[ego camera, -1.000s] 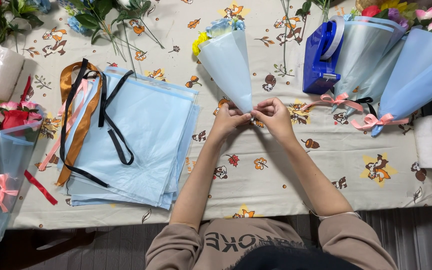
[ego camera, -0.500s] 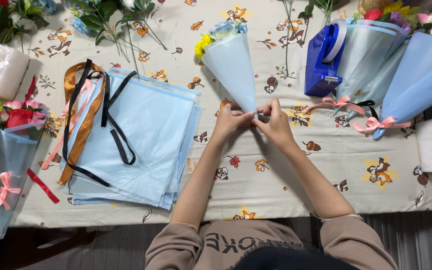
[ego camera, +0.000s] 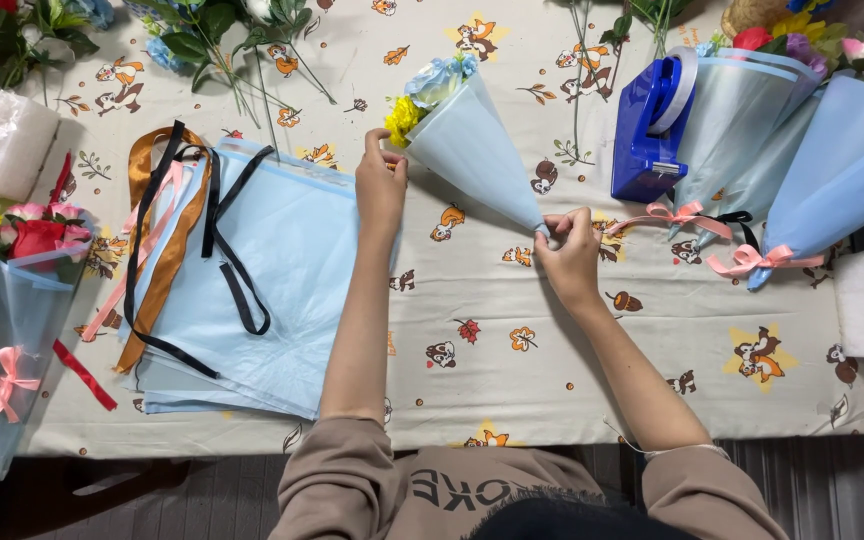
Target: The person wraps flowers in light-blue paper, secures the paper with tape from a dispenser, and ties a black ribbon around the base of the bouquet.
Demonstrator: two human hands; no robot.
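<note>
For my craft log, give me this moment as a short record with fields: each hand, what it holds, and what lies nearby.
left hand: grips the open top edge of the cone bouquet
right hand: pinches the cone's pointed tip
left of the hands: stack of blue wrapping sheets with ribbons across it
right of the hands: blue tape dispenser, finished bouquets

Cone wrap (ego camera: 477, 160): pale blue, with yellow and light-blue flowers at its mouth. Paper stack (ego camera: 282, 290): same pale blue. Ribbons (ego camera: 167, 240): black, orange-brown, pink. Tape dispenser (ego camera: 647, 130): deep blue. Tablecloth (ego camera: 652, 360): cream, printed with brown chipmunks, acorns, orange leaves. Finished cones' bows (ego camera: 747, 260): pink. Sleeves (ego camera: 342, 480): tan.
</note>
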